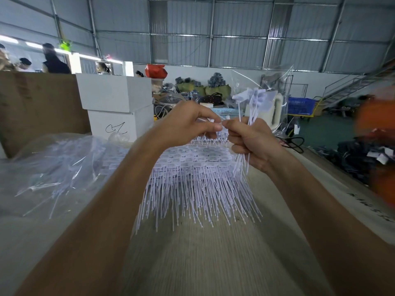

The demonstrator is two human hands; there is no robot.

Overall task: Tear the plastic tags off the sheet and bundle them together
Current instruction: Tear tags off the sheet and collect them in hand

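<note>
Far left: clear crinkled plastic bag [49, 167] lying on the surface [213, 263], thin white tag stems visible inside. Behind it a brown cardboard sheet [38, 107] and 2 stacked white boxes [115, 103], the lower one with a black scribble. Centre: left hand [188, 122] raised, thumb and forefinger pinching 1 small white tag at the top edge of the sheet [198, 167]. The sheet hangs under both hands above the surface: rows of flat rectangular printed heads up top, a dense fringe of long thin white plastic stems below, tips knobbed. Right hand [252, 142] fisted round a bundle of loose tags [254, 103], flat heads fanned above the fist, stems poking out beneath; its thumb and forefinger meet the left hand's fingertips at the pinched tag. Surface is pale, with a fine woven grain. Further right, a blue crate [301, 105], blurred.
</note>
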